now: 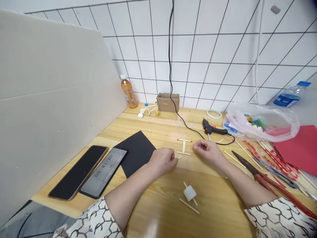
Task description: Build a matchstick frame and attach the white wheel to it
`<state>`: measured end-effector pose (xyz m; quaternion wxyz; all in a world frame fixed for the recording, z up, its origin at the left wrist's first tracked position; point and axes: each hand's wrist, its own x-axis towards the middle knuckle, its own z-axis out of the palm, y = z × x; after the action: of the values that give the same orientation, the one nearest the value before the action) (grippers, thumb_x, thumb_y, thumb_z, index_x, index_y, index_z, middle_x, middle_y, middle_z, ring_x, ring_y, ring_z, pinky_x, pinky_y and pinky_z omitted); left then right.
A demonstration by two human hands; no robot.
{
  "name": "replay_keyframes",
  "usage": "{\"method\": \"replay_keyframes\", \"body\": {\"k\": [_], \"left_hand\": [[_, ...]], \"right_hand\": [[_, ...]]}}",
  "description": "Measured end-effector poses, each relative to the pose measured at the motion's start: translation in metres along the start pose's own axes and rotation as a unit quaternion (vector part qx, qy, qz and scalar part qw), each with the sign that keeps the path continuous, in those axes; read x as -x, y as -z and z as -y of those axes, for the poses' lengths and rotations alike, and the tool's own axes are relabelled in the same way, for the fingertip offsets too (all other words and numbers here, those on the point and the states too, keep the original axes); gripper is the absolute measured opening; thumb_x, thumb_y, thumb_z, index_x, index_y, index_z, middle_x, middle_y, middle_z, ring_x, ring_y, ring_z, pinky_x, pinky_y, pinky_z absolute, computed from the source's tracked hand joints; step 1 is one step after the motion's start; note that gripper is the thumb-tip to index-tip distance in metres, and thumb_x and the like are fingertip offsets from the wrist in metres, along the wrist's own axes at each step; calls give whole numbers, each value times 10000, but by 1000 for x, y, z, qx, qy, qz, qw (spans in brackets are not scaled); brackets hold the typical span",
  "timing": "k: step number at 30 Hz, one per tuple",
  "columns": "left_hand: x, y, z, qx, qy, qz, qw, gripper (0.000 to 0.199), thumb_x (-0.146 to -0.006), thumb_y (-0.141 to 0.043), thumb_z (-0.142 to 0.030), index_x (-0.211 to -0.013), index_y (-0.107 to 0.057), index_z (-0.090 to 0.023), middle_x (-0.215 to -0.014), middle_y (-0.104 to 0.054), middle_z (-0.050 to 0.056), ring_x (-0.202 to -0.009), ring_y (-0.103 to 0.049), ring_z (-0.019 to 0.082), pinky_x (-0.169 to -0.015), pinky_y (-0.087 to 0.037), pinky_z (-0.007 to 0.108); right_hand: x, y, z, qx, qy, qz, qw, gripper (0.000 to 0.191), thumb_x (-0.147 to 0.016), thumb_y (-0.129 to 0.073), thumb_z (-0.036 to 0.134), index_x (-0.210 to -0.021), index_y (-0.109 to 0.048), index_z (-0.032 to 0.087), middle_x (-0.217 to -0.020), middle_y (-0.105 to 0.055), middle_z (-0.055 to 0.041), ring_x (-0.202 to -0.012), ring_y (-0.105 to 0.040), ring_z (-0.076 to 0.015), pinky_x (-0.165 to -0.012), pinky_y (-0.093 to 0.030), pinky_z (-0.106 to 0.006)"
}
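Note:
My left hand [163, 160] is closed, with a short wooden stick [179, 157] at its fingertips. Beyond it, several thin sticks lie in an I-shaped frame [184, 146], the far crosspiece tipped red at its ends. Just right of that frame rests my right hand [208, 152], fingers loosely curled and nothing visible in them. Closer to me on the table is a white block [189, 193] with a stick through it. Another loose stick [189, 206] lies beside the block.
Left are two phones [78, 172] [104, 172] and black card [137, 152]. Behind stand a drink bottle [128, 92], a stick model [148, 110] and a cardboard box [168, 102]. Right are a glue gun [214, 129], tape [214, 114], red-handled cutters [257, 173], a plastic bag [279, 122] and red paper [297, 148].

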<state>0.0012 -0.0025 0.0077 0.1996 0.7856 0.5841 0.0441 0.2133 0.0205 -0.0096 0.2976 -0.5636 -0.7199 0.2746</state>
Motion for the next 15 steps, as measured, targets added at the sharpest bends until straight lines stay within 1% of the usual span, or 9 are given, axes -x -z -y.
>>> {"method": "replay_keyframes", "body": {"k": [5, 8, 15], "left_hand": [[2, 0, -4, -7, 6, 6, 1000, 195, -747, -493, -352, -679, -614, -214, -713, -673, 20, -696, -618, 188, -611, -429, 262], [3, -1, -6, -12, 8, 11, 1000, 173, -738, -487, -316, -673, -611, -215, -712, -674, 22, -716, -623, 194, -634, -439, 270], [4, -1, -13, -32, 18, 24, 999, 187, -736, -450, -268, -699, -621, -205, -758, -681, 59, -774, -634, 229, -676, -464, 306]], "right_hand": [[-3, 5, 5, 3, -1, -10, 1000, 230, -704, -506, 377, -634, -582, 171, -556, -591, -19, -493, -506, -137, -482, -401, -252], [-2, 10, 10, 12, 0, -9, 1000, 212, -695, -515, 360, -617, -583, 175, -543, -588, -11, -486, -504, -135, -475, -390, -247], [0, 28, 20, 40, 11, -16, 999, 198, -698, -514, 350, -647, -599, 179, -592, -619, -22, -539, -533, -150, -515, -409, -252]]}}
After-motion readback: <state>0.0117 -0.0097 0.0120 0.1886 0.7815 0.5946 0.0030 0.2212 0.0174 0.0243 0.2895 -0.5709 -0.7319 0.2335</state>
